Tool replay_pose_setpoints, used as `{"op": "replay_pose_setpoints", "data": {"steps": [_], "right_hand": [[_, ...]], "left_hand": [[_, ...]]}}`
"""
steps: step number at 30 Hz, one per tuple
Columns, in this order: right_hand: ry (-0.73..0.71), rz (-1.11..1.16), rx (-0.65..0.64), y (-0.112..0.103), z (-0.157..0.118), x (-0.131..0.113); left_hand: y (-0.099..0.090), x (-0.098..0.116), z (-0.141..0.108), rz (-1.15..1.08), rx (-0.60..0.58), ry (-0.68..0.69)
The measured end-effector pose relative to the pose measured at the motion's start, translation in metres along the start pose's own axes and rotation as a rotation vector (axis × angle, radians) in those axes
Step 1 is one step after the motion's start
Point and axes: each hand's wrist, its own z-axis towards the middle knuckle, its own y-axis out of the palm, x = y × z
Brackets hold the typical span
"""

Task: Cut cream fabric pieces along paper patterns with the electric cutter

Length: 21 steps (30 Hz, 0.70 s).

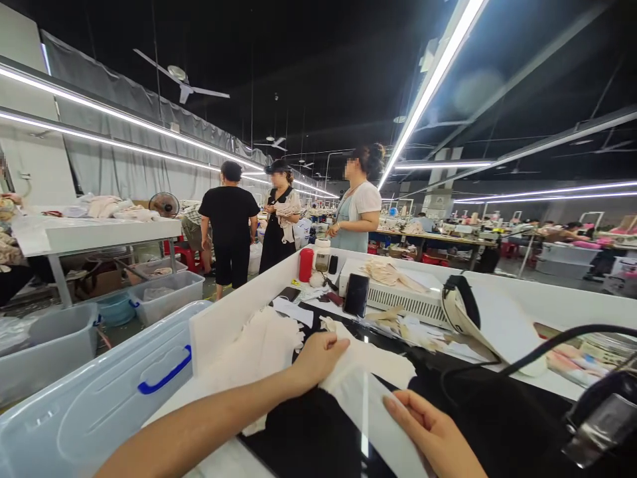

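Observation:
My left hand (318, 362) is closed, thumb against fingers, over a piece of cream fabric (373, 355) on the glossy black work surface (318, 431). Between thumb and fingers, my right hand (428, 421) pinches the edge of a white strip (365, 401), whose upper end meets the fabric below my left hand. I cannot tell whether the strip is cloth or paper. Left of my left hand lies a pile of cream fabric pieces (263, 342). An iron-like tool with a black cable (597, 418) stands at the far right, partly cut off.
Behind the work surface are a phone (356, 295), a red bottle (306, 265), a jar (322, 255) and a white slotted box (398, 299). A plastic bin lid with a blue handle (166, 375) lies at the left. Several people stand beyond the low white partition (239, 299).

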Motion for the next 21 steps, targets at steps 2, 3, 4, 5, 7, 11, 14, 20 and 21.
{"op": "replay_pose_setpoints", "data": {"steps": [2,3,4,5,7,11,14,20,21], "right_hand": [[-0.047,-0.154,0.108,-0.012,0.024,-0.001],[-0.06,-0.196,0.141,-0.017,0.035,0.0],[-0.068,-0.232,0.17,-0.022,0.046,0.0],[-0.075,-0.263,0.196,-0.026,0.056,0.001],[-0.088,-0.317,0.243,-0.034,0.074,0.002],[-0.123,-0.431,0.305,-0.046,0.104,0.011],[-0.14,-0.512,0.297,-0.052,0.119,0.024],[-0.173,-0.683,0.217,-0.056,0.128,0.05],[-0.189,-0.719,0.207,-0.056,0.128,0.052]], "left_hand": [[0.001,-0.002,0.029,0.065,0.028,-0.012],[0.002,-0.002,0.042,0.096,0.034,-0.02],[0.003,-0.001,0.054,0.128,0.038,-0.029],[0.005,-0.001,0.065,0.158,0.041,-0.038],[0.009,-0.001,0.081,0.214,0.043,-0.055],[0.017,-0.007,0.101,0.305,0.042,-0.088],[0.023,-0.018,0.106,0.358,0.029,-0.12],[0.032,-0.04,0.099,0.446,-0.019,-0.181],[0.032,-0.042,0.097,0.456,-0.025,-0.189]]}}
